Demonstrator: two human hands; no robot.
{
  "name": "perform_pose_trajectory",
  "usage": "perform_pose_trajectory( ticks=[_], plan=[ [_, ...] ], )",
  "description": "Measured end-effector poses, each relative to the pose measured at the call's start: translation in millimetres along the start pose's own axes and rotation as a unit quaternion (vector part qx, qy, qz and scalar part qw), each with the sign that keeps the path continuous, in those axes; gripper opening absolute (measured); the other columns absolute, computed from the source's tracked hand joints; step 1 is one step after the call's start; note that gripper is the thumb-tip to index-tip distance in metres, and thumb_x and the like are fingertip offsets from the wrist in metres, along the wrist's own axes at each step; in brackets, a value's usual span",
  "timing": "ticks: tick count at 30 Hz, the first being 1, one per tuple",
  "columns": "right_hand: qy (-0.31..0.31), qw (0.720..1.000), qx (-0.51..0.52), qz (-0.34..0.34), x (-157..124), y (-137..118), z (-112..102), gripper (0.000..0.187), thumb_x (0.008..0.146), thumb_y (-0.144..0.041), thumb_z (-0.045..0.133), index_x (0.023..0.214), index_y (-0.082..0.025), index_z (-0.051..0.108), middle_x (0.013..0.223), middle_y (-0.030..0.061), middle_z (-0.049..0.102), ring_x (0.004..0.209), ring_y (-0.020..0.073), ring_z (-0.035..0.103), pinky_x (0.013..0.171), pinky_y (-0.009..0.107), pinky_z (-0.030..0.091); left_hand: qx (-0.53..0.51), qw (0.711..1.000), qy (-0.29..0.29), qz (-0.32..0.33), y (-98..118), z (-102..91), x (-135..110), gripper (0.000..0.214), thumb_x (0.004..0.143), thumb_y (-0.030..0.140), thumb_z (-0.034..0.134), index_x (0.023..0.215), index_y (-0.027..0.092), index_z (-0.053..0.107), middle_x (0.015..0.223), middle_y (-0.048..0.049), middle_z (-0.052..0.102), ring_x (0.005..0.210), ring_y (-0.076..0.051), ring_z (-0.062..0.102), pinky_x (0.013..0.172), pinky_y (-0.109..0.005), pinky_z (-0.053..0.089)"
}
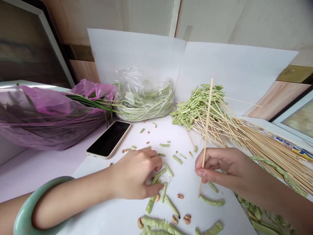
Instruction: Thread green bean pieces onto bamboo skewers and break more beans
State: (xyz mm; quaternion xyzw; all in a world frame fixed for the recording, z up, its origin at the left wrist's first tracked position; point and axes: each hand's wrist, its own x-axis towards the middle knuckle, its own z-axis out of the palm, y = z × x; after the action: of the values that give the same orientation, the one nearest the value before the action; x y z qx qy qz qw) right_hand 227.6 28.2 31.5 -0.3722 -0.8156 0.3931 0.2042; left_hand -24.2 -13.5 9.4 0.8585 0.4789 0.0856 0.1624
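Note:
My right hand (220, 166) pinches a bamboo skewer (207, 120) upright. Its lower tip is close to a curved green bean piece (212, 201); whether they touch I cannot tell. My left hand (139, 173), with a green bangle (24, 212) on the forearm, is low over the white sheet (117, 209). Its thumb and curled forefinger are apart around a bean piece (158, 176) on the sheet, not closed on it. Other cut bean pieces (171, 207) and brown bean seeds (186, 219) lie scattered between the hands.
Several skewers threaded with bean pieces (198, 101) are piled at the back right, near loose skewers (264, 147). A phone (109, 139) lies left of centre. Behind it are a clear bag of long beans (146, 101) and a purple bag (49, 114). More beans (264, 215) lie front right.

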Motion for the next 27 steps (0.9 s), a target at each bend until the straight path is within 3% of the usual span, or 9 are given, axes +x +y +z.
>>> perform_pose_trajectory(
  ticks=[5, 12, 14, 17, 20, 24, 27],
  plan=[
    [0.039, 0.998, 0.034, -0.032, -1, -1, -1, 0.017, 0.085, -0.034, 0.068, 0.072, -0.023, 0.066, 0.067, -0.0006, 0.067, 0.061, 0.0137, 0.065, 0.054, 0.02, 0.051, -0.031, 0.999, -0.007, 0.009, -4, 2.7, 2, 0.009, 0.081, 0.027, 0.06, 0.078, 0.018, 0.059, 0.08, -0.0027, 0.059, 0.07, -0.017, 0.055, 0.061, -0.028, 0.037],
    [0.126, 0.985, 0.041, -0.113, -1, 0, 13, 0.016, 0.086, -0.03, 0.068, 0.07, -0.026, 0.068, 0.067, 0.0002, 0.065, 0.068, 0.0163, 0.067, 0.058, 0.021, 0.056, -0.211, 0.975, 0.066, -0.028, -9, 8.6, 7, 0.009, 0.084, 0.018, 0.058, 0.087, 0.016, 0.066, 0.077, -0.0019, 0.062, 0.069, -0.015, 0.053, 0.063, -0.025, 0.039],
    [0.145, 0.978, 0.034, -0.145, -1, 0, 16, 0.018, 0.087, -0.026, 0.066, 0.07, -0.025, 0.069, 0.069, 0.0008, 0.064, 0.071, 0.0168, 0.068, 0.059, 0.022, 0.056, -0.335, 0.938, 0.073, -0.05, -11, 12.5, 9, 0.008, 0.084, 0.022, 0.06, 0.085, 0.016, 0.065, 0.077, -0.0019, 0.062, 0.069, -0.015, 0.055, 0.063, -0.025, 0.041],
    [0.169, 0.968, 0.042, -0.181, -1, 1, 19, 0.017, 0.09, -0.019, 0.062, 0.074, -0.025, 0.065, 0.075, -0.0001, 0.064, 0.078, 0.016, 0.069, 0.068, 0.023, 0.058, -0.54, 0.836, 0.077, -0.054, -14, 18.3, 12, 0.014, 0.08, 0.025, 0.069, 0.085, 0.015, 0.063, 0.075, -0.0017, 0.063, 0.072, -0.015, 0.059, 0.069, -0.026, 0.045],
    [0.181, 0.96, 0.057, -0.207, -2, 2, 25, 0.016, 0.092, -0.014, 0.058, 0.081, -0.026, 0.06, 0.079, -0.0023, 0.066, 0.085, 0.0145, 0.069, 0.074, 0.021, 0.057, -0.639, 0.76, 0.092, -0.068, -16, 19.3, 14, 0.023, 0.076, 0.026, 0.076, 0.09, 0.014, 0.063, 0.079, -0.0022, 0.065, 0.071, -0.013, 0.061, 0.073, -0.026, 0.048],
    [0.19, 0.949, 0.068, -0.241, -4, 5, 33, 0.018, 0.09, -0.009, 0.057, 0.087, -0.027, 0.055, 0.086, -0.0024, 0.069, 0.081, 0.0152, 0.071, 0.07, 0.024, 0.058, -0.687, 0.716, 0.078, -0.098, -14, 15.2, 13, 0.026, 0.079, 0.033, 0.075, 0.091, 0.012, 0.064, 0.084, -0.0042, 0.068, 0.073, -0.013, 0.066, 0.075, -0.025, 0.05],
    [0.213, 0.941, 0.028, -0.261, -5, 8, 36, 0.022, 0.088, -0.006, 0.058, 0.09, -0.027, 0.055, 0.091, -0.0004, 0.071, 0.078, 0.0171, 0.071, 0.06, 0.025, 0.057, -0.695, 0.71, 0.058, -0.1, -12, 14.0, 13, 0.027, 0.078, 0.034, 0.076, 0.086, 0.013, 0.062, 0.085, -0.0049, 0.07, 0.076, -0.014, 0.069, 0.076, -0.025, 0.052]
  ],
)
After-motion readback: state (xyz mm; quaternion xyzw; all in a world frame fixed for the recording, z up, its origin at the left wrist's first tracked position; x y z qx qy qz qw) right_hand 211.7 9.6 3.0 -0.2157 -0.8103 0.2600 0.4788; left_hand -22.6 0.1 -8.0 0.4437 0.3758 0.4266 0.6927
